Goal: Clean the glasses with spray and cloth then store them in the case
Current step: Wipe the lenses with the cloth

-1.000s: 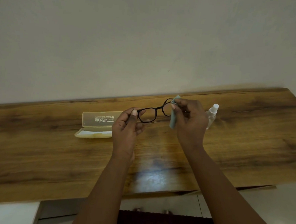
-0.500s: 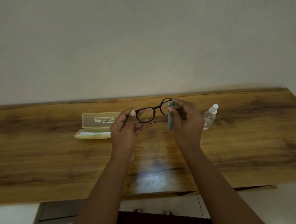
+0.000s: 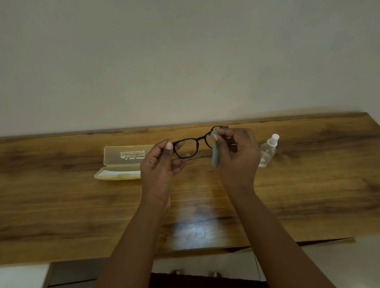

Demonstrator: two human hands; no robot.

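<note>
Black-framed glasses (image 3: 196, 144) are held up above the wooden table (image 3: 314, 194). My left hand (image 3: 161, 164) pinches the frame's left end between thumb and fingers. My right hand (image 3: 239, 159) pinches a grey-blue cloth (image 3: 215, 155) around the right lens, so that lens is mostly hidden. An open yellowish translucent case (image 3: 122, 162) lies on the table left of my hands, its lid standing up. To the right of my right hand, a small clear spray bottle (image 3: 268, 151) with a white cap stands upright.
A plain pale wall (image 3: 189, 55) rises directly behind the table's far edge. The table's near edge runs across below my forearms, with white cabinet fronts (image 3: 12, 275) and a dark red surface (image 3: 199, 287) underneath.
The cloth in my right hand has shifted slightly on the right lens, and the glasses tilted a little, right end higher. Case and bottle have not moved.
</note>
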